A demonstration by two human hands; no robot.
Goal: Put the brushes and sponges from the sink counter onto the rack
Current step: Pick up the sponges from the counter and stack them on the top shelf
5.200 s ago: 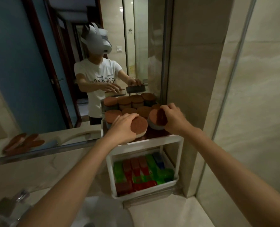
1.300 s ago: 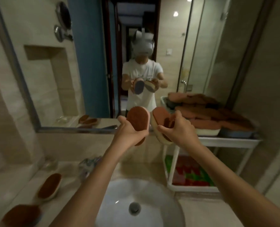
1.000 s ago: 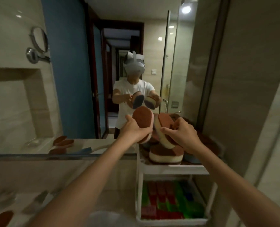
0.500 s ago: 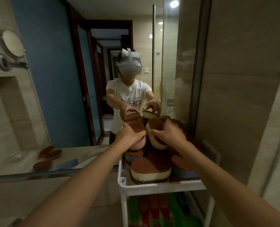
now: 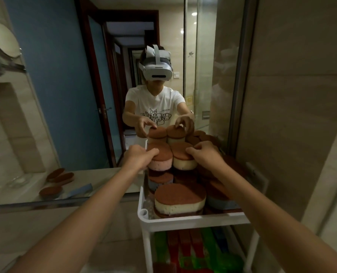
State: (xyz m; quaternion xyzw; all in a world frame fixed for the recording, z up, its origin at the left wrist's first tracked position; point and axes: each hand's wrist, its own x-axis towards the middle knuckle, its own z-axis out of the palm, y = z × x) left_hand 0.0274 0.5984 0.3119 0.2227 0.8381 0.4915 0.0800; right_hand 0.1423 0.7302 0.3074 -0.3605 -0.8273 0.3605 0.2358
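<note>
A white two-tier rack (image 5: 193,220) stands against the mirror, its top tray piled with oval brown-topped sponges. My left hand (image 5: 138,157) grips a pink-bodied sponge (image 5: 161,160) resting flat on top of the pile at the back. My right hand (image 5: 205,154) holds a cream-bodied sponge (image 5: 183,159) beside it, also lying on the pile. A larger cream sponge (image 5: 179,198) sits at the tray's front. A blue-bodied sponge (image 5: 220,201) lies at the front right.
The rack's lower tray (image 5: 195,253) holds green and red items. The mirror (image 5: 65,95) reflects a person in a headset, and several brown sponges (image 5: 59,178) on the counter to the left. A beige tiled wall (image 5: 301,115) stands close on the right.
Both hands carried a sponge each from over the sink to the rack, then lowered them from tilted to flat on the back of the pile.
</note>
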